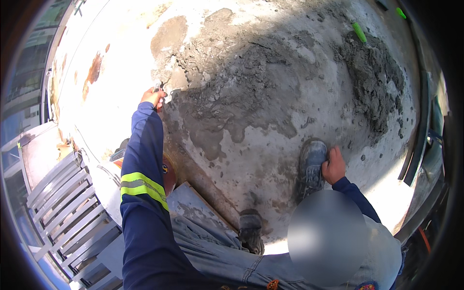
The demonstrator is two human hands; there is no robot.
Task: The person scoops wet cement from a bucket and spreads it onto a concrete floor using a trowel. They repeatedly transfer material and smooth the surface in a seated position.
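Observation:
My left arm, in a navy sleeve with a reflective band, stretches forward over the floor. At its end my left hand is closed around a small, shiny, partly pale thing that I cannot make out, at the left edge of a spread of wet grey mortar. My right hand is curled closed beside the toe of my right work boot, with nothing visible in it. A round blurred patch hides part of my right forearm. My left boot rests nearer to me.
A darker mortar heap lies at the right, with a green handle-like piece at its top. Another green piece is farther off. Grey slats stand at the left; dark long bars edge the right.

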